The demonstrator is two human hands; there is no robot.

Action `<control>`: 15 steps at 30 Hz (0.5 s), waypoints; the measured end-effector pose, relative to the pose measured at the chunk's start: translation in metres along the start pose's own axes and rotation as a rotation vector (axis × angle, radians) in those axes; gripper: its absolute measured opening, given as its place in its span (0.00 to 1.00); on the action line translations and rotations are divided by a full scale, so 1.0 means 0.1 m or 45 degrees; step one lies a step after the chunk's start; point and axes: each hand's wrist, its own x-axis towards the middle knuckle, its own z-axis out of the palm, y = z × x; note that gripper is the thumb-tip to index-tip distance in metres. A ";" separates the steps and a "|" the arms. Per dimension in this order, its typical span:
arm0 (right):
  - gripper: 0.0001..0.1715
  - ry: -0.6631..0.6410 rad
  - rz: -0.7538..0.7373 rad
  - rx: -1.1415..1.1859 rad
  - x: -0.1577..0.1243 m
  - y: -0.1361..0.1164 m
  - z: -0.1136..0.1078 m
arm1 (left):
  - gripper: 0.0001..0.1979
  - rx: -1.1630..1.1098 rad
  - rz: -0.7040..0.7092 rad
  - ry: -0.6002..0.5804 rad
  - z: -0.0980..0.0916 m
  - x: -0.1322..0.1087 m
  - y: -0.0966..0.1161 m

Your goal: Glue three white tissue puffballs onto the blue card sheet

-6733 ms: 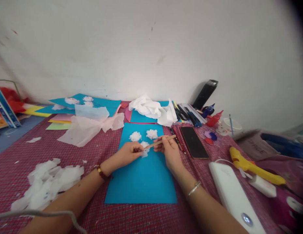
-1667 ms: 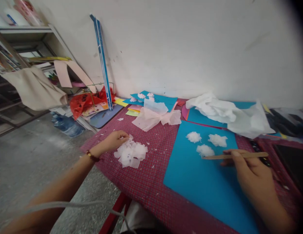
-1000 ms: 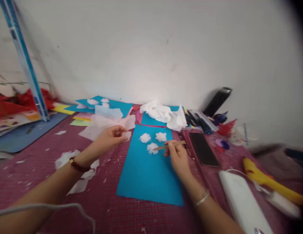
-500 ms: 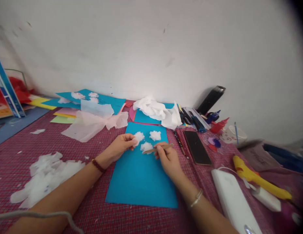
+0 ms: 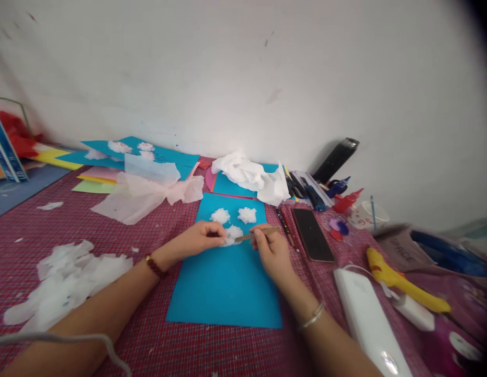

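Observation:
A blue sheet of paper (image 5: pixel 223 288) lies before me with three white tissue tufts on its upper part. My left hand (image 5: pixel 207 236) is closed in a pinch at the left edge of the lower tissue tuft (image 5: pixel 233 231). In my right hand (image 5: pixel 270 246) is a flat wooden craft stick (image 5: pixel 243 238), gripped between thumb and fingers. Its tip meets the right side of that same tuft. Just above the hands sit the left tuft (image 5: pixel 220 215) and the right tuft (image 5: pixel 247 214), both untouched.
Torn white tissue (image 5: pixel 70 283) is heaped at the left. Behind the blue sheet lies crumpled white tissue (image 5: pixel 243 173). To the right are a phone (image 5: pixel 313 235), a long white device (image 5: pixel 369 314) and a yellow glue gun (image 5: pixel 404 283). A grey cable (image 5: pixel 70 339) crosses the lower left.
My left hand has left the upper left tuft and moved down and right to the lower one. The stick's tip stays by the lower tuft. The whole view has shifted slightly.

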 end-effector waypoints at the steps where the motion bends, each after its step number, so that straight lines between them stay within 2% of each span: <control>1: 0.17 0.012 0.011 0.032 0.00 0.00 -0.01 | 0.07 0.070 0.059 -0.095 0.04 -0.01 0.03; 3: 0.17 0.040 0.042 0.109 0.01 -0.01 -0.02 | 0.06 0.195 0.150 -0.199 0.13 -0.04 0.08; 6: 0.17 0.064 0.075 0.176 0.03 -0.01 -0.05 | 0.05 0.368 0.212 -0.217 0.24 -0.06 0.11; 9: 0.16 0.039 0.060 0.161 0.04 0.00 -0.05 | 0.06 0.426 0.203 -0.232 0.27 -0.06 0.09; 12: 0.15 0.024 0.050 0.145 0.03 0.01 -0.03 | 0.04 0.395 0.103 -0.177 0.26 -0.06 0.06; 15: 0.15 0.047 0.049 0.159 0.03 0.03 -0.02 | 0.04 0.348 0.012 -0.047 0.27 -0.05 0.03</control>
